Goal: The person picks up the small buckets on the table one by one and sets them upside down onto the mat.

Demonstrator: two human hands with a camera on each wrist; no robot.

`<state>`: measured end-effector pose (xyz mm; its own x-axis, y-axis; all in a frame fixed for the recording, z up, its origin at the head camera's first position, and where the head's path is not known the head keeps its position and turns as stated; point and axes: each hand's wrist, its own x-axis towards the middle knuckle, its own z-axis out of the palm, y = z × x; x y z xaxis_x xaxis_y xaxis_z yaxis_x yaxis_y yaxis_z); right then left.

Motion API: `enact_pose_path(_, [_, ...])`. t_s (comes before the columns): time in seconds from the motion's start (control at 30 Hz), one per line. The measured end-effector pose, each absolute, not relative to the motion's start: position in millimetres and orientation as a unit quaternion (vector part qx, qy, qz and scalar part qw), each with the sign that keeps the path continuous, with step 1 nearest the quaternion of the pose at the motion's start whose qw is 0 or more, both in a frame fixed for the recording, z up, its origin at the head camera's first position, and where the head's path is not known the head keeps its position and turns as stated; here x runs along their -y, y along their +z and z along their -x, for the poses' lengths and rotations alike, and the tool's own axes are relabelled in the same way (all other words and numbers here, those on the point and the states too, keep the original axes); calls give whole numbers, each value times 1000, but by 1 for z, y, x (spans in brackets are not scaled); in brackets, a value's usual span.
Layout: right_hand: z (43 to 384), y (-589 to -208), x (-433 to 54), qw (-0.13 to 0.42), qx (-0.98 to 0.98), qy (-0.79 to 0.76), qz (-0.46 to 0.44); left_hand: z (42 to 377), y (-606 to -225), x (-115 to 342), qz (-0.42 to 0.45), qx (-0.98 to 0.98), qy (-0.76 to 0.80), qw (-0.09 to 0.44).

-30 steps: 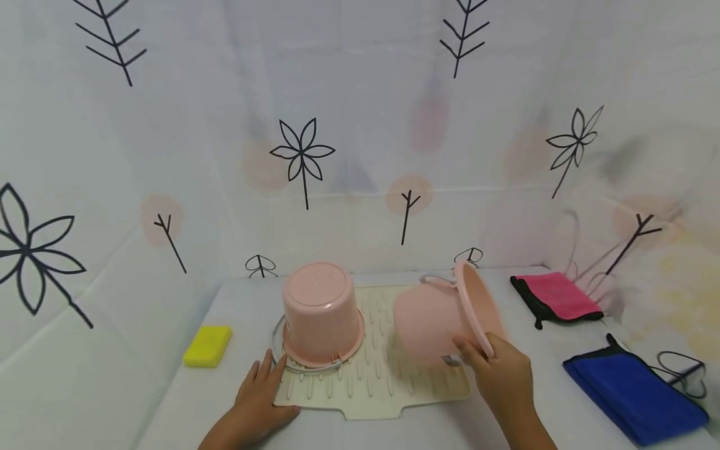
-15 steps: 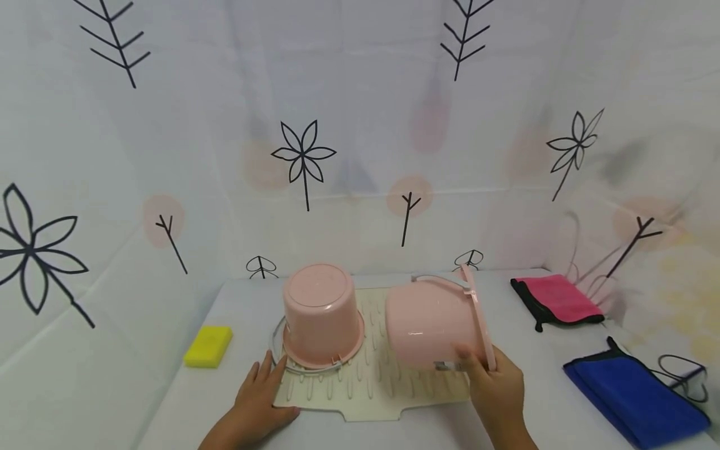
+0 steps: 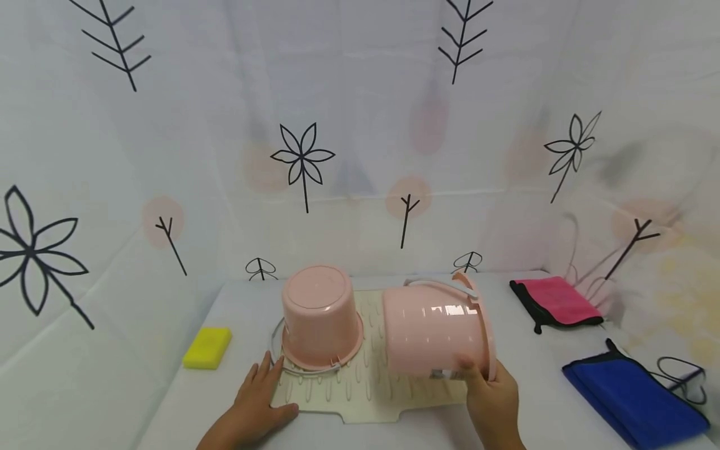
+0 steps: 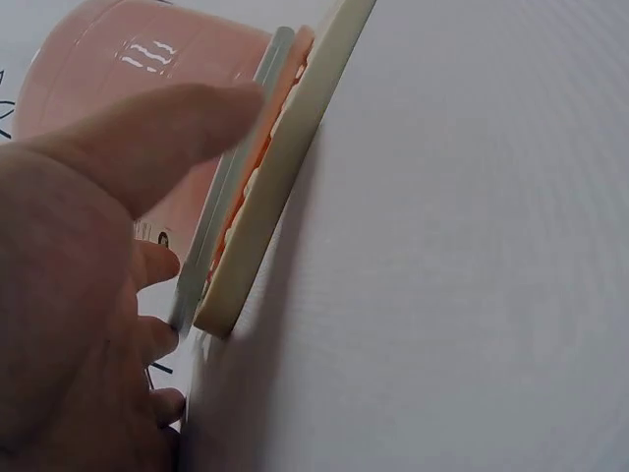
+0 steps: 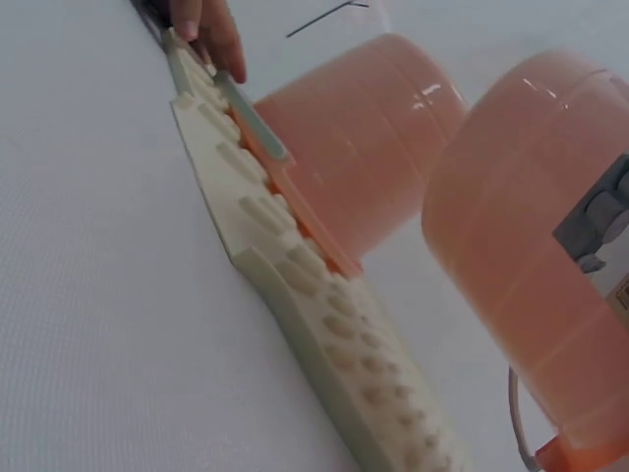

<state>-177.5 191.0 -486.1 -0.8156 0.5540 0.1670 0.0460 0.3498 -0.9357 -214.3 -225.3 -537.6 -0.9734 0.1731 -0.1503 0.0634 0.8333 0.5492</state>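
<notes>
Right hand (image 3: pixel 492 400) grips bucket (image 3: pixel 433 328) on its side, axis near level, mouth pointing right. Left hand (image 3: pixel 255 400) relaxed, fingers (image 3: pixel 263 370) spread, just beside upside-down pail (image 3: pixel 318 319), axis upright.

The head camera looks forward and down across the desk (image 3: pixel 332 439), from farthest back. The left wrist's view is low, tilted, with the left grip (image 3: pixel 257 398) very near at nine o'clock. The right wrist's, also low and tilted, meets that grip at eleven. All three share the upturned bucket (image 3: pixel 317 319); head and right wrist share the sideways bucket (image 3: pixel 433 331), at five and three o'clock.
</notes>
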Motion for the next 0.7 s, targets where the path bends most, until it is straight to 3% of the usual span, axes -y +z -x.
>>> enact_pose_path(0.27, [177,-496,-190,249,784,543,165,213,-518,222,-23,-943,326,55])
enact_pose_path(0.5, [177,-500,-191,282,773,550,141,206,-484,199,31,-926,375,-28])
enact_pose_path(0.7, [177,-502,-190,278,772,554,138,199,-462,164,-51,-876,467,-106])
